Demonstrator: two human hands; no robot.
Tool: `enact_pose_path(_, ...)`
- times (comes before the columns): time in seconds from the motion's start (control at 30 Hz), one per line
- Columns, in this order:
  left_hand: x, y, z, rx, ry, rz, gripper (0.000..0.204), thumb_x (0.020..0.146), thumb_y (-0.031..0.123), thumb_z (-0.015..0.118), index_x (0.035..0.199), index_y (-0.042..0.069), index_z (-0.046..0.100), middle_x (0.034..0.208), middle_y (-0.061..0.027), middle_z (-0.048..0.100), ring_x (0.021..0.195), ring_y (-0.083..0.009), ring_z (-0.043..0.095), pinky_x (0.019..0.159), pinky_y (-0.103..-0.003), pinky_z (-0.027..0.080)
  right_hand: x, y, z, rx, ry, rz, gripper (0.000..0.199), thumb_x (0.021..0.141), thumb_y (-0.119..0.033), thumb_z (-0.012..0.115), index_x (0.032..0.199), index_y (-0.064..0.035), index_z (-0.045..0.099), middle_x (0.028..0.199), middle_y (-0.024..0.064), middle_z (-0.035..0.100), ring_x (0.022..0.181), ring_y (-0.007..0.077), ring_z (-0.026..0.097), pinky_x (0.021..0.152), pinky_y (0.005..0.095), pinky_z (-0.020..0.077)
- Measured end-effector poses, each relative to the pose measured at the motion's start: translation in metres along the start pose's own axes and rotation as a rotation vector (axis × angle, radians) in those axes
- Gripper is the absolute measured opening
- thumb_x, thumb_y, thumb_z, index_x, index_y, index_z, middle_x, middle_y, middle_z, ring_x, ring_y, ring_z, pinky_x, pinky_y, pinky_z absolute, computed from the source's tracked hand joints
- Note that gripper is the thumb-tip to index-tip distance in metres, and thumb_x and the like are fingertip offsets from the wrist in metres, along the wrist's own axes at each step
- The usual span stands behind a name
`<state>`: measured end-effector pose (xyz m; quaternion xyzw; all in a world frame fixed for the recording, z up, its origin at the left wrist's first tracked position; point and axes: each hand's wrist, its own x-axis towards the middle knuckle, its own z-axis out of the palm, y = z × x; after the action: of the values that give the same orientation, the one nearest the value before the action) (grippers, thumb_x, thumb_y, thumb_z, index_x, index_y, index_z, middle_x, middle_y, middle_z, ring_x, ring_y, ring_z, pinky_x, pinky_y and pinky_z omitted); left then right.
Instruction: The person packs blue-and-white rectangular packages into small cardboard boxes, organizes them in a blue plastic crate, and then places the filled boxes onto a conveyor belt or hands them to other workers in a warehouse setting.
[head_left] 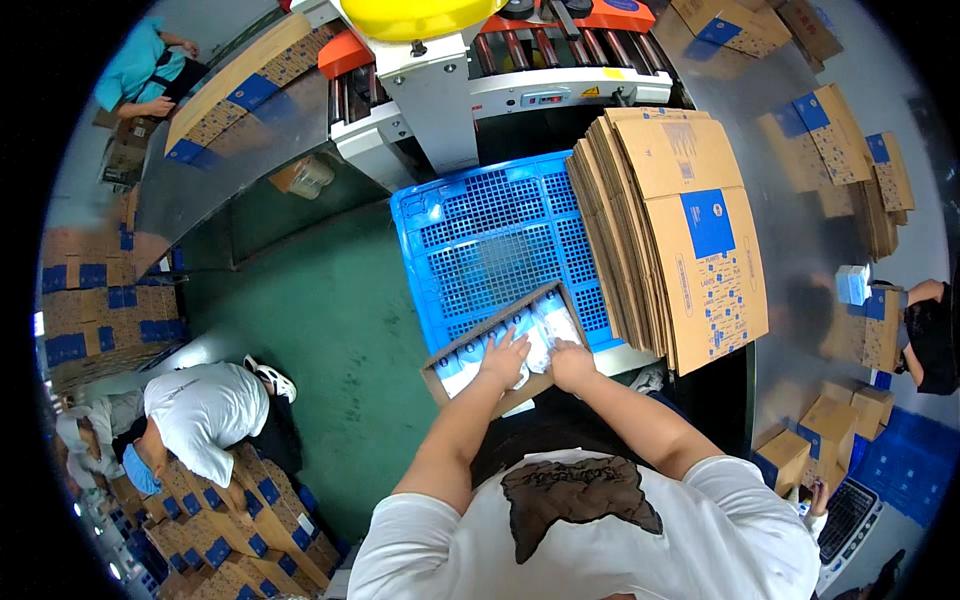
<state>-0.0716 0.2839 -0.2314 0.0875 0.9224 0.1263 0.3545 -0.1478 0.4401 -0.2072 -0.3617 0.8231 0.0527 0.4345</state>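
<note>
An opened cardboard box [432,385] sits tilted over the near edge of a blue plastic crate [410,215]. Inside it stands a row of white and blue packets [552,318]. My left hand [507,355] lies on the packets, its fingers spread and touching their tops. At the box's near right end, my right hand [572,365] is closed with curled fingers; whether it grips a packet or the box wall is hidden.
Right of the crate leans a tall stack of flattened cartons [705,240]. Ahead is a roller conveyor machine [540,95] with a yellow cover [420,15]. Metal tables flank me. A co-worker in white [205,415] bends over cartons [240,530] at left; others work farther off.
</note>
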Motion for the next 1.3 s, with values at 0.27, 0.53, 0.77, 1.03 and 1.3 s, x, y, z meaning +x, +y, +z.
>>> enact_pose_path(0.27, -0.133, -0.002, -0.002, -0.328, 0.852, -0.558, 0.064, 0.061, 0.013, 0.07, 0.119, 0.005, 0.044, 0.127, -0.0204, 0.036, 0.12, -0.0402, 0.031, 0.099, -0.051, 0.025, 0.004, 0.001, -0.03, 0.321, 0.066, -0.093, 0.039, 0.077, -0.021, 0.058, 0.112, -0.0055, 0.051, 0.121, 0.0146, 0.046, 0.115, 0.0338, 0.041, 0.09, 0.0408, 0.0389)
enact_pose_path(0.53, -0.107, -0.057, 0.181, -0.76, 0.367, -1.095, 0.042, 0.074, 0.029, 0.056, 0.082, -0.011, 0.06, 0.084, -0.031, 0.059, 0.084, -0.0433, 0.058, 0.075, -0.046, 0.046, 0.012, 0.05, -0.048, 0.486, 0.2, 0.449, 0.023, 0.071, -0.01, 0.051, 0.084, -0.0035, 0.068, 0.094, 0.0188, 0.063, 0.088, 0.0324, 0.062, 0.075, 0.0413, 0.0494)
enact_pose_path(0.77, -0.222, -0.051, -0.068, -1.553, 0.298, -0.637, 0.025, 0.08, 0.009, 0.051, 0.101, -0.003, 0.057, 0.087, -0.0113, 0.06, 0.07, -0.022, 0.058, 0.053, -0.034, 0.045, -0.106, 0.075, -0.141, 0.749, 0.25, 0.156, 0.024, 0.069, -0.017, 0.058, 0.083, 0.0011, 0.065, 0.082, 0.0213, 0.062, 0.078, 0.0294, 0.062, 0.068, 0.0372, 0.0484)
enact_pose_path(1.03, -0.164, 0.021, -0.404, -0.871, 0.424, 0.085, 0.018, 0.076, 0.015, 0.054, 0.08, -0.002, 0.059, 0.071, -0.0121, 0.061, 0.057, -0.0216, 0.059, 0.053, -0.031, 0.047, -0.303, 0.164, -0.151, 1.833, 0.914, 0.11, 0.032, 0.073, -0.004, 0.064, 0.103, 0.0033, 0.058, 0.097, 0.0114, 0.062, 0.088, 0.019, 0.059, 0.078, 0.0304, 0.0466)
enact_pose_path(1.3, 0.135, 0.191, -0.531, -0.598, 0.821, 0.456, 0.02, 0.084, 0.016, 0.056, 0.096, 0.003, 0.064, 0.075, -0.0045, 0.064, 0.067, -0.011, 0.059, 0.058, -0.027, 0.048, -0.319, 0.282, -0.121, 2.071, 1.577, 0.212, 0.02, 0.076, -0.001, 0.056, 0.095, 0.0026, 0.057, 0.087, 0.0121, 0.062, 0.076, 0.0234, 0.061, 0.063, 0.0346, 0.0492)
